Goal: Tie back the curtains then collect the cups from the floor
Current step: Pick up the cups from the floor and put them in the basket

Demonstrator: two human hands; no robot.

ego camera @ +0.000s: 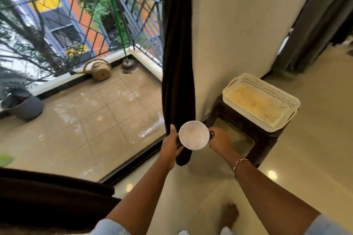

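Observation:
A white cup [193, 135], seen from above, is low down at the foot of the wall, next to a dark stool. My right hand [219, 142] pinches it on its right side, where the handle is. A dark brown curtain [177, 53] hangs gathered in a narrow bundle beside the glass door. My left hand [171, 144] grips its lower end, just left of the cup. The curtain's tip hangs below my fingers. More dark curtain fabric [49, 194] lies bunched at the lower left.
A cream perforated tray [286, 97] sits on the dark stool [265, 141] to the right of the cup. Beyond the glass is a tiled balcony with a watering can [99, 69] and a grey plant pot [26, 108]. My bare foot [229, 213] stands on the glossy floor.

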